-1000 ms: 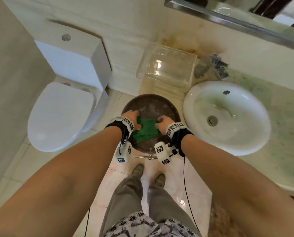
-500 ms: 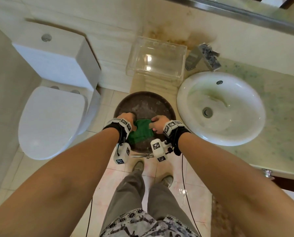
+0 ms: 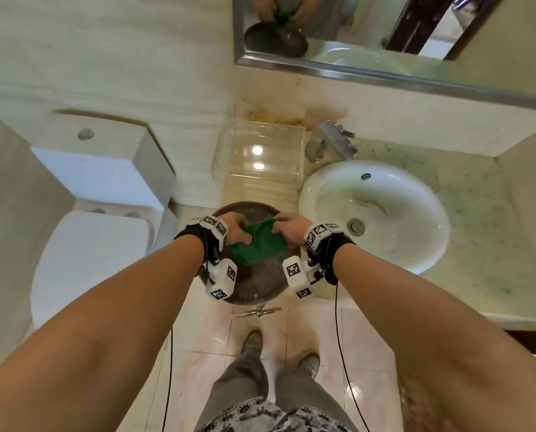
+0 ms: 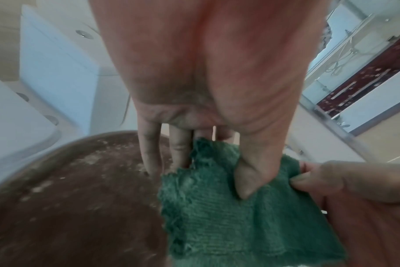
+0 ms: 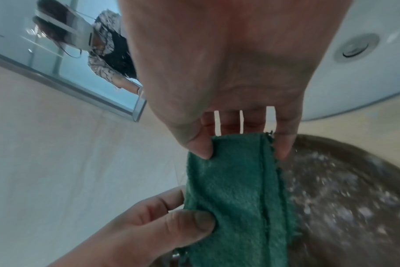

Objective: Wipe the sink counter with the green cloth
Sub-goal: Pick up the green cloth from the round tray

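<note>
I hold the green cloth (image 3: pixel 258 243) between both hands above the dark round basin (image 3: pixel 254 285), which stands on the floor beside the sink counter (image 3: pixel 478 244).

Hand state:
- My left hand (image 3: pixel 237 230) pinches one edge of the cloth. In the left wrist view the thumb presses the fabric down against the fingers (image 4: pixel 178 148) behind it.
- My right hand (image 3: pixel 291 229) pinches the opposite edge. In the right wrist view the thumb sits on the near face of the cloth and the fingers are behind it.
- Neither hand is spread flat; both are closed onto fabric and carry nothing else.

Cloth state: it hangs as a loosely folded band stretched between the two grips, with a frayed edge visible. Whether it is wet cannot be determined from these views.

Task progress, as a judgement:
1. Cloth secured: done.
2. Cloth preparation over the basin: apparently in hand; the cloth is not yet folded into a pad for wiping.
3. Wiping the counter: not begun. The cloth is well apart from the counter surface, and green speckling shows on the stone around the white sink bowl (image 3: pixel 375 213), by the tap (image 3: pixel 329 141) and along the right side.

Remaining work: carry the cloth to my right, lay it on the counter, and wipe the surface around the bowl. A clear plastic box (image 3: pixel 260 154) stands at the counter's left end, and wiping there calls for working around it.
</note>
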Tool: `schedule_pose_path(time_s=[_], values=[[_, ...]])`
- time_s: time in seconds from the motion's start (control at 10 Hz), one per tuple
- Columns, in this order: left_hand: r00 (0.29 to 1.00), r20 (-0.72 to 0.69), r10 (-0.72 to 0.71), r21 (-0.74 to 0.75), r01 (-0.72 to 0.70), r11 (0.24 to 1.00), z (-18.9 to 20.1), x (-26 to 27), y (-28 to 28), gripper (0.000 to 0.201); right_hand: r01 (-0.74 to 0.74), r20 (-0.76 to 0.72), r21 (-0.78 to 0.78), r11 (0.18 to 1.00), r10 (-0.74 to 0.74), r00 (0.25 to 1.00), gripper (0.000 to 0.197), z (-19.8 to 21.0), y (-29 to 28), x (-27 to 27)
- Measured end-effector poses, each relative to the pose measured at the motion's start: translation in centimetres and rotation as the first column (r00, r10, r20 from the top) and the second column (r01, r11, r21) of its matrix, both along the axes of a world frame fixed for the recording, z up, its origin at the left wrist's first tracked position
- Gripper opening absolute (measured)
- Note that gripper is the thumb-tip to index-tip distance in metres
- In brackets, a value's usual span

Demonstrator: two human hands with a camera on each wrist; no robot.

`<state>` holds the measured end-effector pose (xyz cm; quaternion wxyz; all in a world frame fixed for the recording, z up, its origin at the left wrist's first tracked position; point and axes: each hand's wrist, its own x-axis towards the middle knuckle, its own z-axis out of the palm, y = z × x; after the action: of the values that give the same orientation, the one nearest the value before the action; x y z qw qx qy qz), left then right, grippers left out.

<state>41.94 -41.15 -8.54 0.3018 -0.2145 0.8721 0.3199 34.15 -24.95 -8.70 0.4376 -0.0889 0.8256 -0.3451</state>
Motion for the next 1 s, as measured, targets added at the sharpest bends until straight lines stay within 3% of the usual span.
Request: schedule_pose_path(time_s=[0.2, 0.3, 0.4, 0.5, 0.6, 0.7, 0.8, 0.9, 1.0], values=[[0.997, -0.083, -0.001, 0.194, 0.017, 0.981, 3.5, -3.3, 2.8, 0.023, 0.122, -0.040, -0.067, 0.990, -0.125, 0.991, 0.033, 4.2, 3.7, -2.4], [0.995, -0.096, 0.020, 0.258, 0.006, 0.966, 4.9, -5.1, 4.7, 0.025, 0.148, -0.175, -0.096, 0.984, -0.163, 0.971, 0.035, 6.4, 5.9, -3.0], [0.994, -0.108, 0.007, 0.265, 0.022, 0.964, 5.9, -7.1, 7.3, 0.020, 0.192, -0.326, -0.127, 0.973, -0.224, 0.919, 0.026, 8.2, 8.4, -2.7], [0.993, -0.117, 0.013, 0.247, 0.016, 0.969, 6.7, -8.6, 9.9, 0.014, 0.213, -0.387, -0.148, 0.966, -0.255, 0.886, 0.025, 9.2, 10.4, -2.3], [0.988, -0.144, 0.061, 0.255, -0.022, 0.967, 7.5, -9.3, 12.3, 0.026, 0.173, -0.424, -0.141, 0.975, -0.217, 0.879, 0.028, 10.0, 12.3, -1.8], [0.937, -0.098, 0.335, 0.437, -0.262, 0.860, 7.5, -9.9, 14.1, 0.047, 0.061, -0.430, -0.135, 0.989, -0.114, 0.896, 0.032, 10.6, 14.0, -1.1], [0.877, 0.029, 0.479, 0.530, -0.420, 0.736, 5.5, -10.5, 15.4, 0.055, -0.039, -0.472, -0.133, 0.990, -0.029, 0.881, 0.042, 9.8, 15.8, -0.6], [0.852, 0.139, 0.505, 0.499, -0.501, 0.707, 2.3, -10.7, 16.2, 0.073, -0.034, -0.479, -0.102, 0.994, -0.019, 0.878, 0.032, 7.8, 17.6, -0.8], [0.859, 0.105, 0.502, 0.456, -0.490, 0.743, 2.4, -8.5, 18.1, 0.062, -0.006, -0.466, -0.074, 0.997, -0.030, 0.885, 0.030, 5.4, 18.7, -0.9]])
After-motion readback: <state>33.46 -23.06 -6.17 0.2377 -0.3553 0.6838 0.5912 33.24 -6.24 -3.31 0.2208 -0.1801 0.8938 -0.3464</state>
